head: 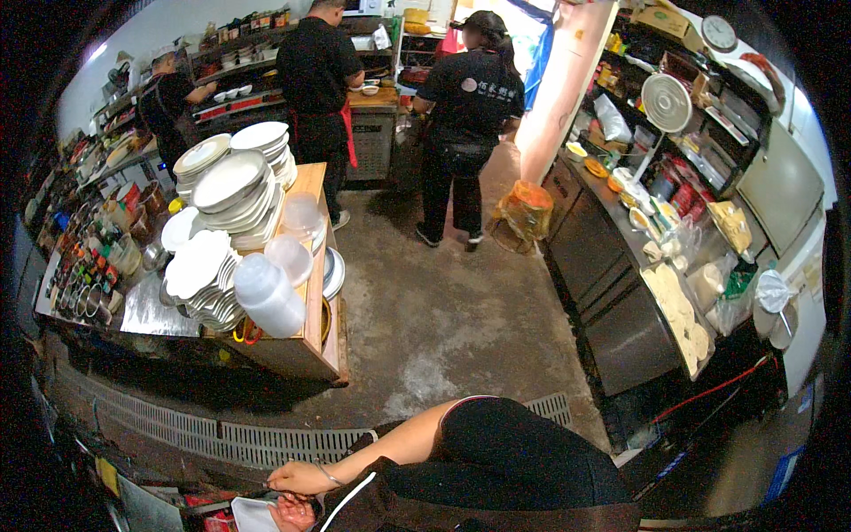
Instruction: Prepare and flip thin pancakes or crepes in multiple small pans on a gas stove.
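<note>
At the bottom left, my right hand (292, 477), with a bangle on the wrist, reaches across with its fingers curled downward. Whether it holds anything is hidden. Just below it, my left hand (294, 513) grips the edge of a white shallow container (252, 514), partly cut off by the frame. Beneath and beside the container are red items (216, 522), too dark to make out. A metal panel (146, 503) stands to the left of the hands.
A wooden shelf unit (319, 332) bears stacked white plates (229, 183) and plastic bowls (269, 296). Drain grating (292, 444) crosses the floor. Three people in black, one at a cutting board (372, 100), stand at the back. A steel counter (618, 219) holds dough (675, 316); a bagged bin (525, 209) stands beside it.
</note>
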`<state>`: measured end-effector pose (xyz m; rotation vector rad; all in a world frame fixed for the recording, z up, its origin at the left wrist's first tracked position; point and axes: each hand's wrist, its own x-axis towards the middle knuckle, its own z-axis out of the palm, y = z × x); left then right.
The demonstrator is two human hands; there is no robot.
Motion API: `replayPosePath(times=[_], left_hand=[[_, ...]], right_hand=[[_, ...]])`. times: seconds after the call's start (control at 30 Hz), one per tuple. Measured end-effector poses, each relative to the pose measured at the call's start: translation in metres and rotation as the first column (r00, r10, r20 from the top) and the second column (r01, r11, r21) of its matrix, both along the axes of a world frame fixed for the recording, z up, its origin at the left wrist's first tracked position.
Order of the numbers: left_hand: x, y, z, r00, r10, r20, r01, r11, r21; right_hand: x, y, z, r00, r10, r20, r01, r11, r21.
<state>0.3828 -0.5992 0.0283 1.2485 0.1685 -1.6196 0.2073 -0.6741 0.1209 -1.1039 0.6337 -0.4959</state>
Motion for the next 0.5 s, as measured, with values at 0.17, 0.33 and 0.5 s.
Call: replayPosePath(times=[0.17, 0.33, 0.5], left_hand=[[0.0, 0.006, -0.001, 0.999, 0.033, 0.001, -0.033, 0.999, 0.005], [0.002, 0.014, -0.002, 0.997, 0.074, -0.018, -0.074, 0.997, 0.008], [0.002, 0.021, -0.003, 0.991, 0.134, -0.031, -0.133, 0.991, 0.011]], right_hand=[[0.002, 0.0, 0.003, 0.999, 0.02, -0.046, -0.025, 0.994, -0.111], [0.002, -0.002, 0.0, 0.999, 0.037, -0.038, -0.044, 0.972, -0.231], [0.012, -0.008, -0.019, 0.992, 0.07, -0.1, -0.091, 0.97, -0.227]])
